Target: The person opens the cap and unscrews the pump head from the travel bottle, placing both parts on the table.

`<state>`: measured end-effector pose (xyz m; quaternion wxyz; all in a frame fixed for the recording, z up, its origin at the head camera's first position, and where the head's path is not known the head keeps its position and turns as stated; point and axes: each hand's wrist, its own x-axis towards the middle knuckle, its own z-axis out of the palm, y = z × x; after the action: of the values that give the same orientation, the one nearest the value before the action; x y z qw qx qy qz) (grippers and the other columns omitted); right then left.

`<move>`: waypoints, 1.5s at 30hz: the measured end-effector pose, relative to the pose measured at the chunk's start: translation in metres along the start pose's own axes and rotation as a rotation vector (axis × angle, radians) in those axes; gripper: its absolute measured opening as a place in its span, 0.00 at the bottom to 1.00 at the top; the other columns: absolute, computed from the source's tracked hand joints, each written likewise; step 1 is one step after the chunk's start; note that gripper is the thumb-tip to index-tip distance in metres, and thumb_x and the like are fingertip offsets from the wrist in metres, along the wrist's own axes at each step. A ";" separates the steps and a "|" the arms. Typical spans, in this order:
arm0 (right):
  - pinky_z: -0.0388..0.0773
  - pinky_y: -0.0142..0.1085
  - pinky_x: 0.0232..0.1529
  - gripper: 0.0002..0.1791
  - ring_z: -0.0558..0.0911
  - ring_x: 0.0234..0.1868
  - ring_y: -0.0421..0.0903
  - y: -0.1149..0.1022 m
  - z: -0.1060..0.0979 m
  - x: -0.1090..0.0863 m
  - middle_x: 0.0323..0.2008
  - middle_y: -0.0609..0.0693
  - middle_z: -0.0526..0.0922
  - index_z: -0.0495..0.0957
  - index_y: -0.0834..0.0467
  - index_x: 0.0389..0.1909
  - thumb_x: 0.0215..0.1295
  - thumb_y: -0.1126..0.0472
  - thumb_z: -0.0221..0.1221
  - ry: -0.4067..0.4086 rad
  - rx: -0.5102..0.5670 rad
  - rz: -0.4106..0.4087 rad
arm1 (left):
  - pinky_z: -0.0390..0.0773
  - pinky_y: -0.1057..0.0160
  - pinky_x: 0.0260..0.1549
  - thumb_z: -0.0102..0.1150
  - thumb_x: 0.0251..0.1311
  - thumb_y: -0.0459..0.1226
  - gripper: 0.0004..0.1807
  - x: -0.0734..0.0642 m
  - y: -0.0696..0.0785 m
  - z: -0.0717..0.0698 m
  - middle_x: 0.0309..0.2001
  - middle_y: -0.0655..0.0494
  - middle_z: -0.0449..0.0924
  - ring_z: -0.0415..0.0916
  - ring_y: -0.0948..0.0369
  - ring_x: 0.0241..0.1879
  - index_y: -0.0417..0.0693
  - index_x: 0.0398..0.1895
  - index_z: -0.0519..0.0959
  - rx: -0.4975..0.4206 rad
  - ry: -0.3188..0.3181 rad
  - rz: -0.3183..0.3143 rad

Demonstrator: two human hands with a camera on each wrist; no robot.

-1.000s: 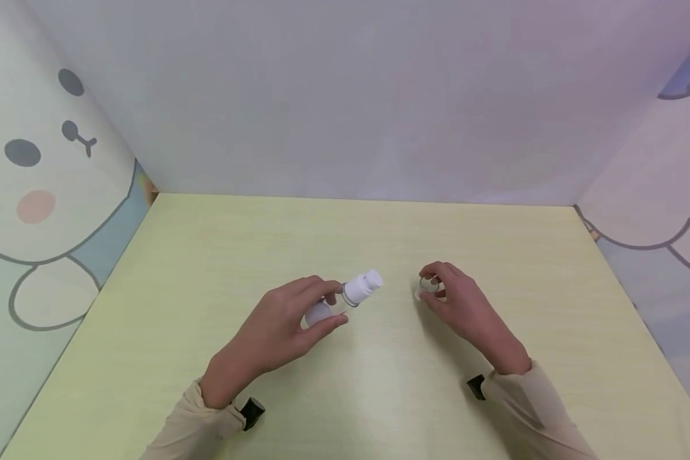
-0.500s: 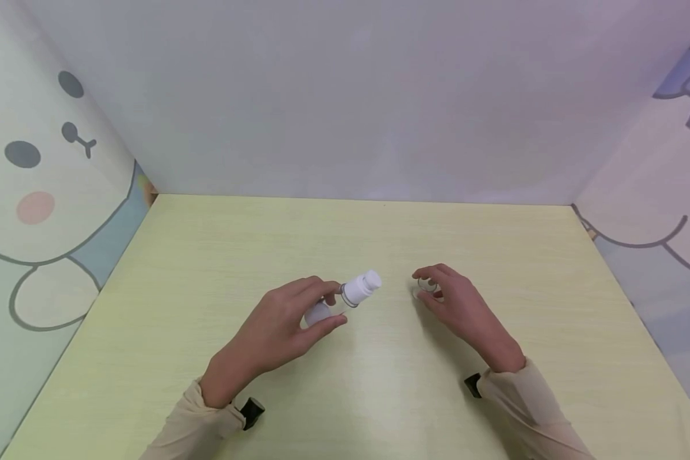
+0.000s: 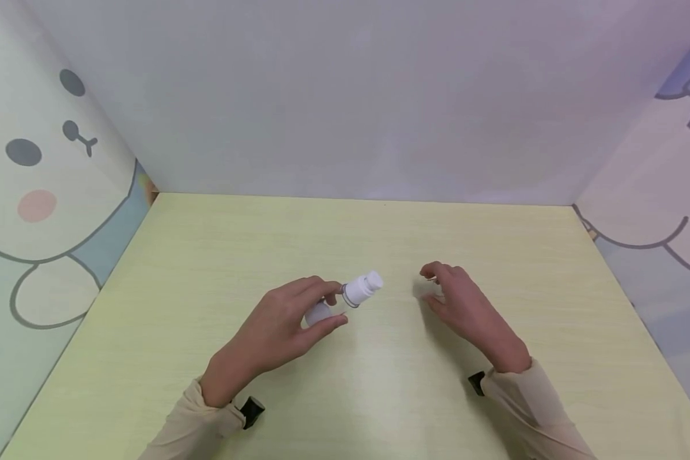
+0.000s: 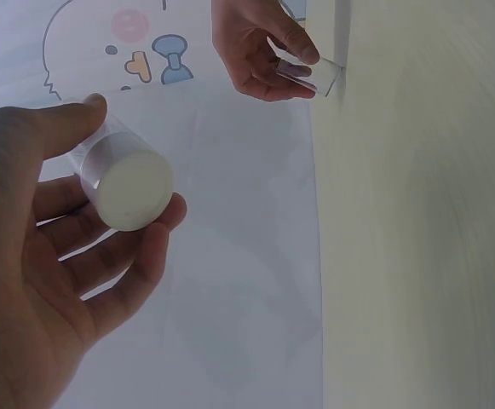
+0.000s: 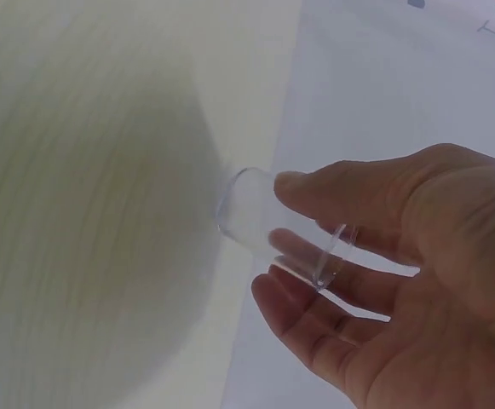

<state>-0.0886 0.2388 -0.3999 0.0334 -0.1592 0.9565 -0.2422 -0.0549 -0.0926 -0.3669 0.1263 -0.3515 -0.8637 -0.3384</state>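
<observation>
Beige sleeves point(image 3: 198, 418) extend from the near side, a black device point(image 3: 253, 412) at each wrist. The left hand point(image 3: 282, 326) is clamped between thumb and fingers on a bottle point(image 4: 132, 192), held above the table point(image 3: 264, 243); it is tilted, whitish at the base, its white pump top point(image 3: 363, 289) directed rightward, its body partly covered by fingers. The right hand point(image 3: 466, 306) has thumb and fingers curled round a clear cylindrical cap point(image 5: 260, 209) at the tabletop, largely hidden in the head view. Beyond stand a greyish back wall point(image 3: 351, 96) and side panels point(image 3: 46, 217) printed with cartoon figures.
</observation>
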 end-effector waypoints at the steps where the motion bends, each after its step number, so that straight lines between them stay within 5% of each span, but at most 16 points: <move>1: 0.79 0.53 0.54 0.22 0.78 0.56 0.62 0.000 -0.001 -0.001 0.54 0.61 0.84 0.75 0.63 0.60 0.65 0.73 0.63 -0.016 -0.015 -0.008 | 0.80 0.70 0.33 0.75 0.60 0.43 0.19 0.000 0.000 0.000 0.40 0.64 0.85 0.78 0.69 0.35 0.49 0.51 0.83 0.000 -0.001 -0.001; 11: 0.81 0.56 0.51 0.26 0.81 0.52 0.62 0.001 -0.010 -0.008 0.53 0.58 0.84 0.81 0.55 0.63 0.64 0.73 0.61 -0.036 -0.157 -0.078 | 0.80 0.70 0.33 0.75 0.61 0.43 0.18 0.000 0.000 0.002 0.40 0.63 0.85 0.79 0.69 0.35 0.50 0.51 0.82 0.008 0.000 0.010; 16: 0.80 0.55 0.49 0.21 0.84 0.46 0.56 0.005 -0.013 -0.007 0.55 0.57 0.83 0.81 0.56 0.60 0.67 0.71 0.59 0.005 -0.089 -0.078 | 0.80 0.70 0.33 0.75 0.60 0.43 0.19 0.001 0.001 0.000 0.40 0.63 0.85 0.79 0.69 0.35 0.48 0.51 0.83 0.017 -0.001 0.009; 22: 0.83 0.46 0.42 0.18 0.86 0.52 0.55 0.009 -0.014 -0.006 0.56 0.54 0.80 0.76 0.57 0.57 0.68 0.70 0.62 0.046 -0.037 -0.071 | 0.80 0.70 0.33 0.76 0.60 0.44 0.20 0.002 0.002 -0.002 0.40 0.63 0.85 0.79 0.69 0.35 0.49 0.52 0.83 0.022 -0.014 -0.001; 31: 0.84 0.48 0.46 0.15 0.85 0.47 0.56 0.012 -0.014 -0.003 0.50 0.58 0.77 0.71 0.61 0.50 0.67 0.71 0.64 0.035 0.019 -0.053 | 0.80 0.70 0.33 0.75 0.60 0.43 0.19 0.001 0.002 -0.001 0.40 0.62 0.85 0.79 0.68 0.35 0.47 0.52 0.83 0.012 -0.016 -0.002; 39: 0.83 0.48 0.49 0.24 0.81 0.49 0.54 0.014 -0.014 -0.003 0.54 0.62 0.76 0.68 0.66 0.62 0.67 0.72 0.63 -0.009 0.040 -0.042 | 0.80 0.70 0.33 0.75 0.61 0.44 0.20 0.001 0.002 0.000 0.40 0.63 0.85 0.79 0.69 0.35 0.49 0.53 0.83 0.016 -0.018 -0.005; 45: 0.83 0.49 0.48 0.22 0.82 0.50 0.55 0.014 -0.013 -0.003 0.55 0.63 0.74 0.72 0.65 0.61 0.68 0.71 0.63 -0.035 0.026 -0.034 | 0.78 0.71 0.31 0.75 0.61 0.44 0.20 0.000 0.002 -0.001 0.41 0.63 0.85 0.79 0.69 0.35 0.49 0.54 0.82 0.011 -0.025 -0.011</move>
<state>-0.0917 0.2574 -0.3952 0.0481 -0.1790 0.9497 -0.2524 -0.0537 -0.0922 -0.3656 0.1158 -0.3503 -0.8689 -0.3300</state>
